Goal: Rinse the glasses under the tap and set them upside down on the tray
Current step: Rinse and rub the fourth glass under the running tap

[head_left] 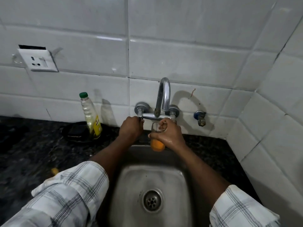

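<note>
The right hand (168, 135) is gripping a clear glass (157, 145) with an orange-tinted base, holding it rim-up just below the chrome tap (166, 94), over the back edge of the steel sink (129, 177). The left hand (130, 126) is curling around the tap's left handle (139, 114).

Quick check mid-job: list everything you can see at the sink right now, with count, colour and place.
glass: one, clear with an orange lower part, below the tap spout
tap: one, chrome, on the wall above the sink
sink: one, steel, bottom centre
bottle: one, clear, green cap, yellow label, on the counter left of the tap
dark object: one, black, at the bottle's foot, kind unclear
socket: one, white, wall upper left
valve: one, bluish, wall right of the tap
counter: one, dark speckled, around the sink
sleeves: two, white checked, bottom corners
left hand: grips the tap's left end
right hand: holds the glass
</note>
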The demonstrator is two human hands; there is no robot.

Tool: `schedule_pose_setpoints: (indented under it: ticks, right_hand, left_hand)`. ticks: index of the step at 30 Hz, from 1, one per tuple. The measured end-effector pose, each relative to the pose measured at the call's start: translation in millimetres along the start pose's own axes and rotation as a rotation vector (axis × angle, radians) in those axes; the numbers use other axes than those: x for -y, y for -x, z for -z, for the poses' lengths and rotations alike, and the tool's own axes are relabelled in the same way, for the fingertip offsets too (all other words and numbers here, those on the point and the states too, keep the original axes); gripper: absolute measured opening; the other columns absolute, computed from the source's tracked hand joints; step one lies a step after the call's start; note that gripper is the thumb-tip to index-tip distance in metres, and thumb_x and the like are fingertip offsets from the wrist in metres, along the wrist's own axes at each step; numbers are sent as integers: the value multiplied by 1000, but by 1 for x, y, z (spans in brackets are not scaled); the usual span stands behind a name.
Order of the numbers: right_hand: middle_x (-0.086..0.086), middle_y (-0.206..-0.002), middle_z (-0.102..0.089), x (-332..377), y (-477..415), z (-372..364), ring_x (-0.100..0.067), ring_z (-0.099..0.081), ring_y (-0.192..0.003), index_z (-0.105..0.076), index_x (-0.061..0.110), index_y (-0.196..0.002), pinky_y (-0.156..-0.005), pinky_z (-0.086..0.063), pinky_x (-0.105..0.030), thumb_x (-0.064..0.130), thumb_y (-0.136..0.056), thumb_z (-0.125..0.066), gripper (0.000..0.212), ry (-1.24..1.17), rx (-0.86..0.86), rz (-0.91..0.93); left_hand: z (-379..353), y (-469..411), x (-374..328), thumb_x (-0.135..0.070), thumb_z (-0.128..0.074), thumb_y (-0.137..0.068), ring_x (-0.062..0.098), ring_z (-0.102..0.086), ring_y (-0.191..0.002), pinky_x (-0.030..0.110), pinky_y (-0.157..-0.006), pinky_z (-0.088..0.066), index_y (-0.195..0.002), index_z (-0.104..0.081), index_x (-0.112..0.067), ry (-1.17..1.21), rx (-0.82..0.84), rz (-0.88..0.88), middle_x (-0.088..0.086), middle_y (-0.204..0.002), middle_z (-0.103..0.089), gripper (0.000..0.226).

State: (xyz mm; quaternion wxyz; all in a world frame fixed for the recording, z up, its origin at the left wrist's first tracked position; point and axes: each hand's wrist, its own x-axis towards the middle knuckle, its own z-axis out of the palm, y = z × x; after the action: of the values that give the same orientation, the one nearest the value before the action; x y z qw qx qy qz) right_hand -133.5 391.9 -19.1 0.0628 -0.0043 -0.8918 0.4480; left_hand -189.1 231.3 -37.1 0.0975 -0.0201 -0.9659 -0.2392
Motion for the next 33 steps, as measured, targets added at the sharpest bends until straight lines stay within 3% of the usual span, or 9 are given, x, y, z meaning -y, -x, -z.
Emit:
schedule_pose_setpoints:
  ticks: [11, 15, 18, 21, 23, 24, 26, 29, 33]
  right_hand:
    - [3, -95, -67, 4, 15, -4, -11, -63, -86, -58, 20, -98, -74, -52, -28, 38, -56, -90, 55, -28, -41, 20]
    - [4, -95, -67, 0, 20, -6, -11, -64, -86, -59, 19, -103, -74, -54, -30, 43, -54, -89, 62, -35, -48, -9]
    - [3, -96, -66, 3, 27, -3, -11, -63, -86, -59, 19, -103, -68, -49, -26, 40, -57, -90, 59, -22, -44, 1]
    - [6, -95, -64, 6, 33, -2, -6, -59, -82, -60, 18, -106, -64, -45, -23, 36, -61, -89, 57, -39, -49, -10]
    - [7, -96, -64, 5, 35, -1, -6, -60, -86, -61, 20, -107, -70, -52, -27, 37, -61, -89, 56, -85, -51, -51]
    - [7, -98, -65, 4, 37, -1, -7, -62, -88, -61, 21, -106, -74, -54, -28, 37, -61, -88, 55, -108, -41, -67]
    - [6, -102, -66, 1, 39, -4, -9, -63, -92, -61, 21, -109, -77, -54, -28, 40, -63, -87, 56, -135, -5, -79]
    - [9, -100, -67, -3, 42, -10, -7, -64, -90, -63, 23, -110, -73, -51, -20, 48, -70, -82, 51, -99, -38, -57]
    - [1, -106, -70, -15, 55, -22, -10, -66, -91, -62, 21, -120, -76, -45, -8, 29, -88, -70, 33, 183, -259, 317]
  left_hand:
    - [-12, -3, 9, -33, -42, -101, 40, -65, -79, 39, -68, -45, -69, -59, -9, 181, -91, 7, 20, -79, -71, 43]
    - [-9, -1, 10, -31, -43, -102, 41, -65, -82, 40, -74, -45, -80, -68, 3, 217, -87, 36, 24, -85, -71, 48]
    - [-12, 6, 9, -51, -36, -102, 42, -64, -86, 38, -69, -41, -93, -68, 2, 218, -44, 86, 25, -90, -69, 63]
    - [-33, 32, 13, -84, -27, -83, 39, -65, -92, 37, -77, -48, -100, -69, -2, 355, 177, 287, 26, -98, -68, 93]
    - [-43, 57, 12, -96, -28, -69, 41, -64, -98, 41, -80, -52, -116, -66, -5, 779, 566, 553, 26, -112, -66, 109]
    - [-44, 70, 10, -95, -28, -69, 43, -63, -99, 44, -80, -54, -119, -64, -4, 1001, 760, 663, 28, -117, -64, 110]
    - [-46, 82, 3, -83, -35, -83, 42, -66, -92, 41, -70, -59, -115, -64, -1, 1357, 879, 729, 28, -113, -66, 93]
    - [-41, 83, -9, -56, -39, -95, 24, -58, -54, 17, -35, -42, -105, -64, -4, 1502, 740, 731, 16, -76, -67, 58]
    - [-39, 69, -6, -44, -47, -92, 19, -51, -48, 18, -34, -36, -110, -64, -4, 1310, 453, 750, 13, -74, -63, 47]
